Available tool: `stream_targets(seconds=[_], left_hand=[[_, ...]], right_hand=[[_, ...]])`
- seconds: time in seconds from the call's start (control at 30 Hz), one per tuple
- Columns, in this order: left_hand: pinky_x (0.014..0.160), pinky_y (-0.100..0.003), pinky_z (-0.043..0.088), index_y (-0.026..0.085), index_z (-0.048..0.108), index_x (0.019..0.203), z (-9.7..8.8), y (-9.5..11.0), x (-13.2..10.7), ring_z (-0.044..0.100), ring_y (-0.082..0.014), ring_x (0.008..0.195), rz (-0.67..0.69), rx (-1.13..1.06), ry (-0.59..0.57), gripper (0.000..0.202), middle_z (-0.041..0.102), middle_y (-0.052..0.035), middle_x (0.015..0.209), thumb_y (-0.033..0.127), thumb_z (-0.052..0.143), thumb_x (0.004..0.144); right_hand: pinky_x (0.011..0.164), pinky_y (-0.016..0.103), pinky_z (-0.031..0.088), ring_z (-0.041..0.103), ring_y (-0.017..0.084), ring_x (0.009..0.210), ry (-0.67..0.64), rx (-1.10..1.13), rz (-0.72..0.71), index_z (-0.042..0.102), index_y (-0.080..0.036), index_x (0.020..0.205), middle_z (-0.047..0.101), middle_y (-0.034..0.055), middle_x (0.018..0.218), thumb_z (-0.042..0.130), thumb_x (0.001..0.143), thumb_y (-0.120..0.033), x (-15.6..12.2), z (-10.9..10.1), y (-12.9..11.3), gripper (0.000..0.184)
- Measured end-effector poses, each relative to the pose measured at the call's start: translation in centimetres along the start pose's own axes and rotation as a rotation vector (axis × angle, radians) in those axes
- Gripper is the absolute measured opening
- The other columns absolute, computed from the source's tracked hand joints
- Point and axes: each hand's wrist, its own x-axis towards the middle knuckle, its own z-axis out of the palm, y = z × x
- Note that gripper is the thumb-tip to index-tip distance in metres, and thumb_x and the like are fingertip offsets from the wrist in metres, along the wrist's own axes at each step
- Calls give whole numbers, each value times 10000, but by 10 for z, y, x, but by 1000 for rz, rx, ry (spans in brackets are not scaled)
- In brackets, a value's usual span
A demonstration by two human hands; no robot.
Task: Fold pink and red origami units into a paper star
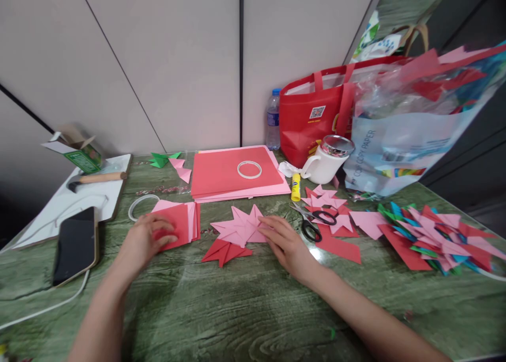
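My left hand [144, 241] rests on a stack of red and pink paper squares [182, 222], fingers apart and slightly bent over the top red sheet. Stretched fingers of my right hand [286, 246] touch the right edge of a pink folded paper star [241, 225], lying flat. Just below that star, partly under it, is a red folded paper piece [225, 252]. Black-handled scissors [312, 222] lie to the right of my right hand, close to more pink and red folded pieces [330, 206].
Behind the stars lie large red and pink sheets [225, 172] with a tape roll [249, 161] on top. A glue stick [295, 187], white mug [326, 164], bottle [273, 119] and red bag [304, 114] stand right. A phone [76, 246] and hammer [98, 177] are left; folded papers [438, 235] pile right.
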Motion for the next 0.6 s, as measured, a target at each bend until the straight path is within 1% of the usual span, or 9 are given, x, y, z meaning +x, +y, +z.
stream_targets(seconds=[0.03, 0.1, 0.13, 0.2, 0.3, 0.33, 0.37, 0.43, 0.6], left_hand=[[819, -419, 462, 204, 700, 707, 4, 8, 0, 594, -251, 816, 26, 29, 71, 254, 668, -80, 841, 446, 627, 683], [788, -370, 482, 196, 688, 794, 16, 28, -1, 602, -223, 833, 115, -9, 135, 237, 662, -71, 874, 389, 550, 783], [763, -344, 493, 190, 678, 844, 24, 39, -2, 608, -207, 828, 185, -54, 149, 225, 659, -68, 876, 353, 526, 815], [756, -315, 500, 193, 654, 936, 43, 59, -5, 603, -186, 855, 331, -115, 120, 197, 649, -63, 899, 273, 490, 860], [822, -335, 490, 205, 601, 1061, 70, 78, -10, 568, -181, 962, 495, -99, 38, 230, 618, -80, 1017, 170, 459, 884], [851, -355, 482, 207, 583, 1093, 76, 81, -11, 548, -190, 1009, 530, -84, -2, 251, 608, -87, 1045, 151, 462, 881], [877, -382, 471, 207, 580, 1090, 81, 83, -12, 538, -199, 1024, 548, -73, -17, 248, 603, -88, 1052, 144, 470, 876], [880, -405, 470, 206, 577, 1080, 86, 84, -13, 532, -207, 1022, 557, -60, -50, 243, 599, -89, 1045, 134, 479, 869], [848, -397, 484, 188, 574, 1038, 89, 83, -12, 527, -203, 994, 539, -65, -97, 203, 589, -88, 1029, 135, 454, 883]], right_hand=[[886, 467, 482, 481, 236, 1121, -12, -5, 6, 549, -243, 1191, 581, 112, 1198, 413, 878, -74, 0, 0, 0, 380], [870, 467, 494, 484, 238, 1082, -26, -8, 20, 552, -241, 1192, 585, 105, 1202, 413, 879, -73, -1, 1, 1, 381], [861, 468, 499, 485, 238, 1057, -33, -7, 25, 554, -238, 1190, 586, 104, 1203, 415, 878, -74, -1, 1, 1, 379], [849, 466, 505, 482, 236, 1020, -51, -1, 34, 555, -224, 1190, 583, 106, 1208, 420, 877, -75, -1, 1, 1, 372], [843, 455, 509, 479, 230, 1007, -84, 18, 42, 552, -203, 1197, 575, 116, 1215, 422, 878, -73, -1, 3, 3, 368], [841, 453, 510, 482, 229, 1008, -90, 25, 44, 551, -204, 1200, 574, 119, 1214, 419, 880, -74, -1, 3, 3, 370], [838, 454, 510, 488, 229, 1008, -92, 31, 46, 550, -210, 1203, 575, 120, 1210, 417, 882, -76, -2, 4, 4, 372], [832, 457, 510, 505, 228, 1006, -89, 42, 49, 546, -231, 1211, 584, 119, 1191, 416, 887, -88, -2, 5, 5, 378], [847, 442, 503, 532, 222, 1018, -92, 61, 48, 540, -235, 1220, 608, 114, 1148, 416, 889, -96, -3, 7, 8, 379]])
